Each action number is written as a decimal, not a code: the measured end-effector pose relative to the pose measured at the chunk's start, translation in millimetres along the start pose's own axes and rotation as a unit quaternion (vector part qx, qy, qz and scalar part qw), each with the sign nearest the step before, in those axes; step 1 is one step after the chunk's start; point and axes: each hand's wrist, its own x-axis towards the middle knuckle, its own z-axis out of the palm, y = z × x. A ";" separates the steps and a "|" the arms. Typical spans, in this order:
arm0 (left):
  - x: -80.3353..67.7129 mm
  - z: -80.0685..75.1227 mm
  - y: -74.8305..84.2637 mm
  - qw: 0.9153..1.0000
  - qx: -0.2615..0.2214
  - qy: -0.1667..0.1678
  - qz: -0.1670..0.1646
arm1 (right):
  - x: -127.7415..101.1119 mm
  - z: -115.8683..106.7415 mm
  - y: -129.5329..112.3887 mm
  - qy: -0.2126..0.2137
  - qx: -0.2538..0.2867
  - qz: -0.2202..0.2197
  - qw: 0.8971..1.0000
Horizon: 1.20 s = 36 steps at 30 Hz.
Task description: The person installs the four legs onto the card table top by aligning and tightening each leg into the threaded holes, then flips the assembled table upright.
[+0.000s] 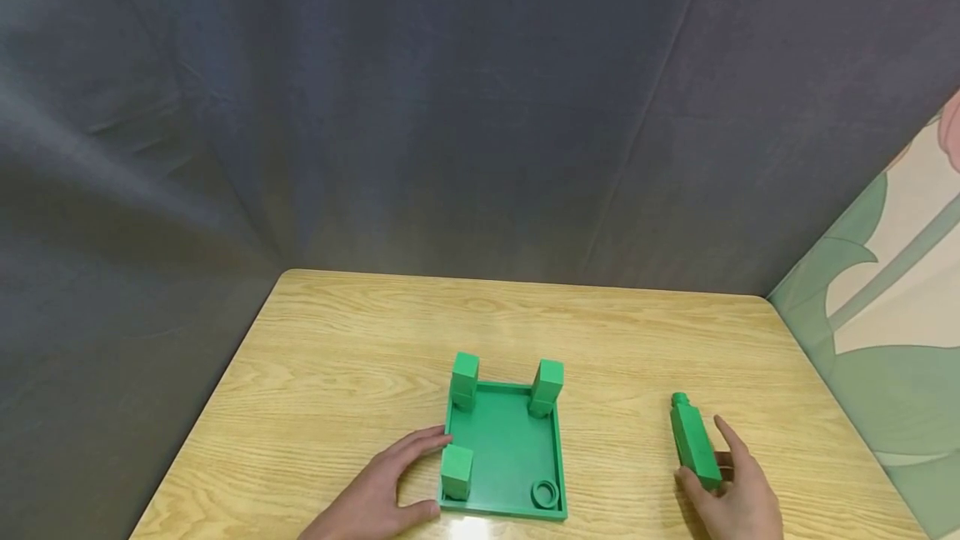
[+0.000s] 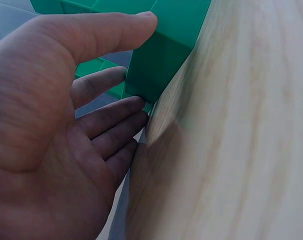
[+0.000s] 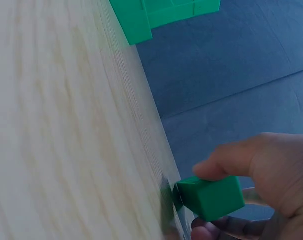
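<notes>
A green square plate [image 1: 506, 457] lies on the wooden table [image 1: 360, 357] with three green block legs standing on its corners: two at the back [image 1: 465, 377] [image 1: 548, 386] and one at the front left [image 1: 457, 471]. A round socket [image 1: 544, 492] shows at the front right corner. My left hand [image 1: 405, 473] rests against the plate's left edge, fingers relaxed. In the left wrist view its thumb [image 2: 116, 30] touches the front left leg [image 2: 156, 65]. My right hand [image 1: 731, 482] pinches the near end of a loose green leg [image 1: 693, 440] lying on the table to the right, also seen at the right wrist [image 3: 211, 197].
Dark grey cloth [image 1: 450, 107] hangs behind and to the left of the table. A painted green and cream panel [image 1: 885, 315] stands on the right. Bare tabletop stretches behind the plate and between the plate and the loose leg.
</notes>
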 end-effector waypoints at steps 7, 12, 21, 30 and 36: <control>0.4 0.5 -2.4 1.000 -0.016 -0.006 0.000 | -6.8 -1.3 -4.6 0.059 0.049 0.023 0.997; 0.0 1.0 -3.3 1.000 -0.022 -0.006 0.000 | -9.9 -0.1 -9.4 0.125 0.086 0.019 0.988; 0.3 0.7 -2.8 1.000 -0.022 -0.005 -0.002 | -10.0 4.2 -12.6 0.232 0.171 -0.057 0.956; 0.5 0.4 -2.8 1.000 -0.020 -0.001 0.000 | -12.3 5.2 -20.9 0.241 0.224 -0.055 0.943; 0.6 0.7 -4.6 1.000 -0.031 -0.005 -0.003 | -13.1 6.1 -23.9 0.241 0.243 -0.059 0.938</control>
